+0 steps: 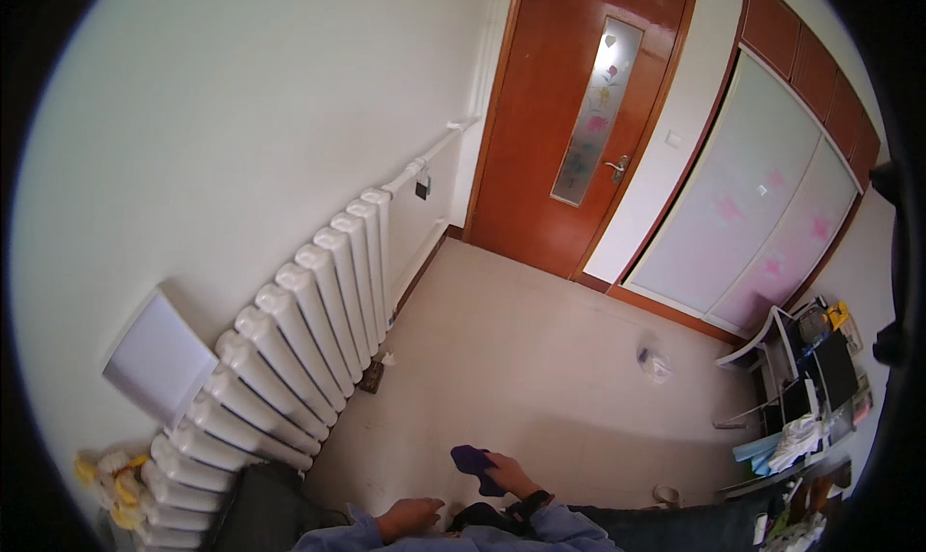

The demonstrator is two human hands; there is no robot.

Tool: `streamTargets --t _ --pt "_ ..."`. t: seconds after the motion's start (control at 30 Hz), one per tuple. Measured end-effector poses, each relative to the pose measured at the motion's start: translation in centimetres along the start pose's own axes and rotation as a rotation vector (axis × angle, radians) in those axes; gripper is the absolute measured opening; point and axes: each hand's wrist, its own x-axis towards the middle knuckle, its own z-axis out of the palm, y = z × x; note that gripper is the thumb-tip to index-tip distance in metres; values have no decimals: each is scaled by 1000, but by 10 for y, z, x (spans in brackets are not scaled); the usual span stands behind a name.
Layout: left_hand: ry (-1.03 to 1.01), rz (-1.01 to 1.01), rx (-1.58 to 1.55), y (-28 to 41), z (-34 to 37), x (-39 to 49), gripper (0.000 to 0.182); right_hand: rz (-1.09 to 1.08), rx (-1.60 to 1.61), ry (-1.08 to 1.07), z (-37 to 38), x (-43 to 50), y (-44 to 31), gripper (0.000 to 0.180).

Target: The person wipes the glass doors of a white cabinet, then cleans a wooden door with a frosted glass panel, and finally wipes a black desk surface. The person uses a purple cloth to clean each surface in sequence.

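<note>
My right hand [511, 475], with a dark band at its wrist, grips a dark purple cloth item [474, 459] that looks like a sock. One end of it sticks out to the left, and another part hangs below the fingers. To the left and a little lower is my left hand [411, 517], its fingers pointing towards the right hand and apart from the cloth. Nothing shows in it, but its fingers are partly hidden from this angle. Between the two hands lies something black [477, 516], too unclear to name. Both sleeves are light blue.
A white radiator [289, 335] runs along the left wall, with a white tray-like panel [163, 360] and a plush toy [119, 483] on it. Ahead are a brown door [550, 118] and a sliding wardrobe [752, 190]. A plastic bag [656, 366] lies on the floor; a cluttered desk [788, 378] stands right.
</note>
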Motion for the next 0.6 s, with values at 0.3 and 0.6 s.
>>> streamTargets --t 0.3,0.6 --pt "23 -71 -12 -30 -112 147 39 54 -51 51 -115 132 48 47" --pt "109 -106 67 -42 -237 291 41 -22 -69 67 -204 294 69 43"
